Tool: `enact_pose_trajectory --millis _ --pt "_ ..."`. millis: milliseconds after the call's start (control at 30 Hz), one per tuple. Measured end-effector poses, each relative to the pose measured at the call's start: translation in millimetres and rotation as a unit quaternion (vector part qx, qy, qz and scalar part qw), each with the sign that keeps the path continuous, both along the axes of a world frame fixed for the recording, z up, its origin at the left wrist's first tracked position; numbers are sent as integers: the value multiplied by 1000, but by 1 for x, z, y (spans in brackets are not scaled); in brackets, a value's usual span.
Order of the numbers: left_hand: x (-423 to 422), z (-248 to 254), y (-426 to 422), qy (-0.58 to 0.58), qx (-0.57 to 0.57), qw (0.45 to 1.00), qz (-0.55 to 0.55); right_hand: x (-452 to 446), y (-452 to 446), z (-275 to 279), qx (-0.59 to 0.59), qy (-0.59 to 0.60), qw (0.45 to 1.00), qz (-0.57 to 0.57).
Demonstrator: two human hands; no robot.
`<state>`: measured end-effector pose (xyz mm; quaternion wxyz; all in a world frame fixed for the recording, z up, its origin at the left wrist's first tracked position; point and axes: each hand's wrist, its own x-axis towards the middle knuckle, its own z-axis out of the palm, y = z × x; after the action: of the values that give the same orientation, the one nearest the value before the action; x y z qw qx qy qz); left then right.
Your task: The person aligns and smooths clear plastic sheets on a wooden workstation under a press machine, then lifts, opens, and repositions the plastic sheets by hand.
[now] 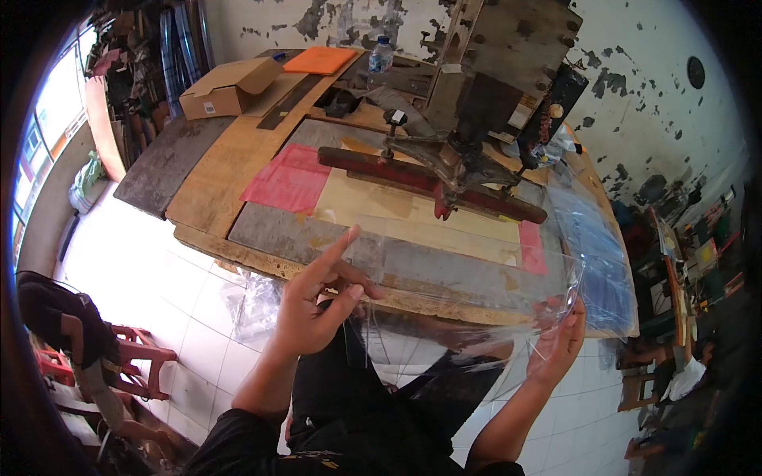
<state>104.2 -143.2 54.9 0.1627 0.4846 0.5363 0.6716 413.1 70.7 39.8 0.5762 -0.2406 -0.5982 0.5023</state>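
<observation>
A clear plastic sheet (468, 305) stretches across the front edge of the workbench, part of it hanging below the edge. My right hand (559, 341) is closed on its bunched right side, fingers and thumb pinching the film. At the sheet's left side is my left hand (317, 305), with the index finger stretched forward and the thumb apart from it. Its other fingers are bent close to the film; whether they touch it is hard to see. Beyond the sheet, a press with a red bar (429, 184) stands over a pale yellow panel (373, 198) with pink ends.
Blue-tinted plastic sheets (591, 262) lie at the bench's right. At the back left are a cardboard box (230, 86), an orange folder (321, 59) and a water bottle (381, 55). Another person (67, 317) is at the far left by a red stool (143, 357).
</observation>
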Motion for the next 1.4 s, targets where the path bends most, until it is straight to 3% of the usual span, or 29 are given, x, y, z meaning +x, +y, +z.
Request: enact_pose_trajectory --millis 267,367,433,467,533,567,600,633,800,867,967,1400 --pt "-5 -6 -7 -53 13 998 2 -10 -10 10 8 -7 999 -36" --pt "-9 2 -11 -20 -60 996 58 -14 -6 2 60 -1 997 -55" --pt "-16 0 -10 254 -93 940 208 -18 -13 9 79 -12 996 -37" --pt "-16 -4 -10 253 -92 940 210 -19 -16 11 96 -22 995 -20" --pt "-13 -10 -11 10 10 999 41 -14 -13 8 108 -35 994 5" --pt "-15 -10 -12 9 10 999 41 -11 -11 5 118 -47 992 28" --pt "-18 -8 -12 -152 54 975 -153 -9 -8 3 118 -47 992 29" --pt "-21 -6 -11 -303 96 886 -337 -8 -5 0 143 -38 988 47" --pt "-21 8 -5 -277 17 868 -413 4 12 -14 178 5 980 92" --pt "-14 17 -2 -169 -1 918 -360 13 18 -19 152 14 987 52" --pt "-7 19 3 -116 2 922 -369 16 23 -18 131 27 989 62" --pt "1 28 12 -154 7 893 -422 19 25 -28 99 25 993 57"
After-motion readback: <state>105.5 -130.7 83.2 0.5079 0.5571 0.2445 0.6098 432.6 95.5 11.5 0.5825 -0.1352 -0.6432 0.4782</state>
